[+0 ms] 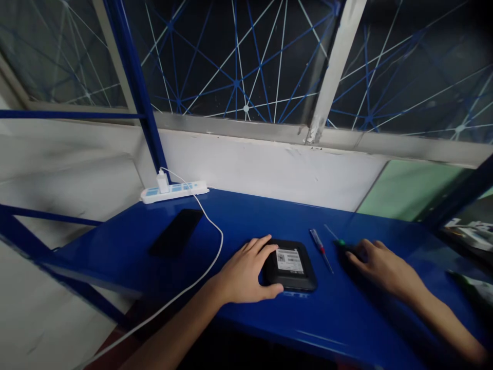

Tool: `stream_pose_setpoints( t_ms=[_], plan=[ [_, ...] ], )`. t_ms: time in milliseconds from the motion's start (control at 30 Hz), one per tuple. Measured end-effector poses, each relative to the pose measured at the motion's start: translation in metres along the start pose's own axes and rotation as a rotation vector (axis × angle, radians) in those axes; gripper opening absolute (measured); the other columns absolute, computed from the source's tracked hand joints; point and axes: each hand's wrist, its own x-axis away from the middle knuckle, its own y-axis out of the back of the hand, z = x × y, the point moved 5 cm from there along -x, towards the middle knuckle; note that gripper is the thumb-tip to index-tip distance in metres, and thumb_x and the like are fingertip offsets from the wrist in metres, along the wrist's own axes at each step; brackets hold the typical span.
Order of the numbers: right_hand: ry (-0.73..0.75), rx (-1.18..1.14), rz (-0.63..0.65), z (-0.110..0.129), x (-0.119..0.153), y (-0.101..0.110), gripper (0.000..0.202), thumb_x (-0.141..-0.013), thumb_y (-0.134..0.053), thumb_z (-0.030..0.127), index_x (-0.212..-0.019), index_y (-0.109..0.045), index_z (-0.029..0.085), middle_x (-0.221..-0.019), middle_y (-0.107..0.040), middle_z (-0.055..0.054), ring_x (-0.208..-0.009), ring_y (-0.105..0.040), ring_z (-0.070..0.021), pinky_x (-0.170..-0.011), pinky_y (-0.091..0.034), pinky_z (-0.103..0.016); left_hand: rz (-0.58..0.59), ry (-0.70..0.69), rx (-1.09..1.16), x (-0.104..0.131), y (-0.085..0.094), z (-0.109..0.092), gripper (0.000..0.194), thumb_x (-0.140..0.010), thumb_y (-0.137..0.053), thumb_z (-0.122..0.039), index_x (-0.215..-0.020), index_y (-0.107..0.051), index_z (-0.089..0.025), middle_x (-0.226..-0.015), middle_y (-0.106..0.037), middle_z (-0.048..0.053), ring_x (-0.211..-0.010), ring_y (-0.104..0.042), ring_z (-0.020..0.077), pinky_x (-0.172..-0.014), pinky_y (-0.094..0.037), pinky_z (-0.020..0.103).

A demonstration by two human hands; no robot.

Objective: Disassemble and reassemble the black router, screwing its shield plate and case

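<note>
A flat black box-like device (308,264) with a white printed label lies on the blue table. My left hand (248,272) grips its left side, thumb along the front edge and fingers over the back and top. Over to the right, my right hand (372,259) is closed around the dark handle of a screwdriver (340,242). That screwdriver has a green collar, and its thin shaft points away from me. Between the device and my right hand lies a second screwdriver (316,239) with a clear handle and a red collar.
A dark phone-like slab (177,231) lies at the left of the table (246,213). Behind it is a white power strip (175,191) with a plugged-in charger; its white cable (221,241) curves toward me. Blue frame posts stand at both sides. Dark items sit at far right.
</note>
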Motion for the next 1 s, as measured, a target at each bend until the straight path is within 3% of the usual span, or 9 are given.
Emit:
stream_pose_setpoints(
  t_ms=[67,233,467,600,700,833,1000],
  plan=[
    [0.022,-0.051,0.009,0.001,0.008,-0.005,0.038,-0.087,-0.047,0.056,-0.095,-0.06,0.021,-0.095,-0.068,-0.011,-0.081,-0.07,-0.0279,-0.069,-0.047,-0.036,0.008,-0.003,-0.003,0.0,-0.001,0.001,0.085,-0.08,-0.065,-0.062,-0.15,-0.038,-0.023,-0.164,-0.025,0.011,-0.147,-0.028,0.0409,-0.115,-0.033,0.061],
    [-0.105,-0.167,-0.049,0.009,0.016,0.002,0.038,-0.087,-0.047,0.058,-0.088,-0.057,0.022,-0.088,-0.073,-0.012,-0.08,-0.071,-0.0295,-0.064,-0.046,-0.035,0.014,0.002,0.009,-0.001,-0.003,0.004,0.086,-0.08,-0.063,-0.065,-0.151,-0.037,-0.024,-0.165,-0.024,0.01,-0.148,-0.026,0.0409,-0.115,-0.033,0.062],
    [-0.28,-0.445,-0.407,-0.013,0.016,0.063,0.049,-0.073,-0.059,0.065,-0.097,-0.063,0.023,-0.087,-0.075,-0.011,-0.084,-0.07,-0.0349,-0.071,-0.052,-0.042,-0.026,-0.021,0.049,0.001,-0.003,0.003,0.086,-0.079,-0.065,-0.064,-0.151,-0.039,-0.025,-0.164,-0.027,0.011,-0.147,-0.028,0.043,-0.114,-0.033,0.063],
    [-0.188,-0.777,-0.398,-0.007,0.022,0.088,0.046,-0.072,-0.065,0.064,-0.094,-0.065,0.024,-0.088,-0.076,-0.009,-0.09,-0.072,-0.0346,-0.08,-0.055,-0.043,-0.032,-0.026,0.064,0.001,-0.004,0.005,0.086,-0.079,-0.064,-0.065,-0.151,-0.038,-0.026,-0.163,-0.028,0.011,-0.147,-0.028,0.0443,-0.113,-0.033,0.065],
    [-0.106,-0.944,-0.384,0.009,0.03,0.095,0.052,-0.068,-0.072,0.063,-0.102,-0.066,0.024,-0.093,-0.076,-0.007,-0.084,-0.074,-0.0296,-0.081,-0.057,-0.039,-0.037,-0.037,0.081,0.001,-0.004,0.005,0.086,-0.079,-0.063,-0.067,-0.151,-0.038,-0.027,-0.163,-0.028,0.012,-0.147,-0.028,0.0445,-0.113,-0.033,0.066],
    [-0.02,-1.018,-0.343,0.033,0.037,0.095,0.069,-0.068,-0.076,0.062,-0.124,-0.06,0.026,-0.088,-0.076,-0.004,-0.075,-0.073,-0.0244,-0.077,-0.059,-0.035,-0.036,-0.036,0.087,0.002,-0.003,0.004,0.086,-0.079,-0.064,-0.067,-0.151,-0.038,-0.027,-0.163,-0.029,0.012,-0.147,-0.028,0.0446,-0.113,-0.033,0.066],
    [0.069,-1.058,-0.268,0.051,0.038,0.09,0.067,-0.073,-0.075,0.059,-0.128,-0.058,0.025,-0.092,-0.077,-0.006,-0.075,-0.073,-0.0218,-0.076,-0.061,-0.033,-0.02,-0.013,0.059,0.002,-0.001,0.003,0.087,-0.079,-0.064,-0.067,-0.151,-0.038,-0.025,-0.163,-0.028,0.011,-0.147,-0.028,0.0445,-0.114,-0.034,0.064]
  ],
)
